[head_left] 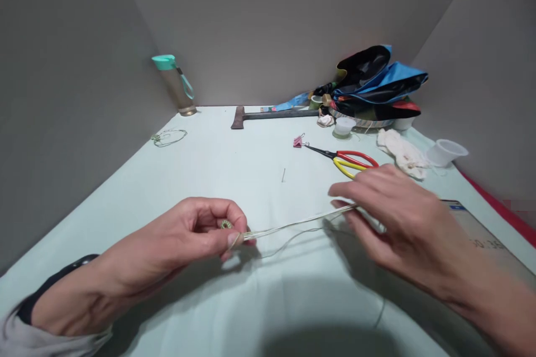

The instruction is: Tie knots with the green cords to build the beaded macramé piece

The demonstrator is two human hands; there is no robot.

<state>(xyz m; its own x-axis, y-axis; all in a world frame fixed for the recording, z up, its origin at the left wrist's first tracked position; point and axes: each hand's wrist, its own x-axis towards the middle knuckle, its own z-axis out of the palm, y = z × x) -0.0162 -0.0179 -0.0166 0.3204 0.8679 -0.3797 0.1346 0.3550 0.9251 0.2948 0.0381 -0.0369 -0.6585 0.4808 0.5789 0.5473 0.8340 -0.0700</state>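
My left hand (196, 231) is closed in a pinch on one end of several pale cords (293, 225), with a small greenish bead or ring (226, 225) beside the thumb. The cords stretch taut to the right, just above the pale green table (251, 150). My right hand (397, 212) grips their other end, fingers curled around them. A thin loose thread hangs below the cords and trails across the tablecloth.
Red-and-yellow scissors (349, 160) lie behind my right hand, beside a pink binder clip (298, 141). Further back are a hammer-like tool (268, 116), a bottle (176, 83), a cord loop (168, 137), plastic cups (446, 152), white cloth (402, 150) and a blue-black bag (372, 83). A needle (283, 175) lies mid-table.
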